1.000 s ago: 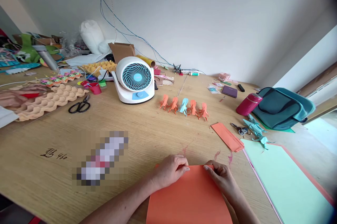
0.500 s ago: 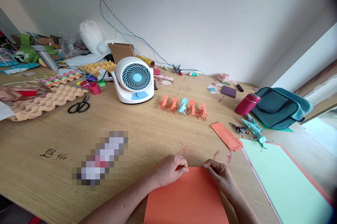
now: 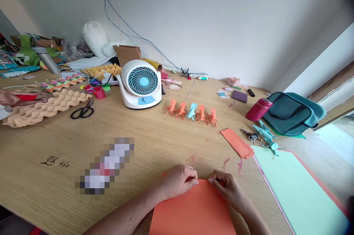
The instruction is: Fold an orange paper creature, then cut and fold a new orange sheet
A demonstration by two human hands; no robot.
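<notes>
A large orange sheet of paper [image 3: 193,213] spans the near edge of the table. My left hand [image 3: 181,179] pinches its far edge left of the middle, thumb on top and fingers curled. On the right part of that same edge, my right hand [image 3: 222,183] also grips the paper between thumb and fingers. A small orange corner shows behind my left wrist. Beyond my hands stands a row of folded paper figures, several orange [image 3: 201,112] and one light blue [image 3: 191,111]. To the right lie narrow orange paper strips [image 3: 237,143].
A white fan [image 3: 141,84] stands at the back, with black scissors [image 3: 83,110] and an egg tray [image 3: 49,108] to its left. Another person's hand [image 3: 30,97] is at far left. Pale green sheets [image 3: 298,190], a pink bottle [image 3: 259,109] and a teal bag [image 3: 293,113] are at right.
My right hand has shifted left, closer to my left hand. The paper's far edge sits slightly nearer to me. The other person's hand moved a little.
</notes>
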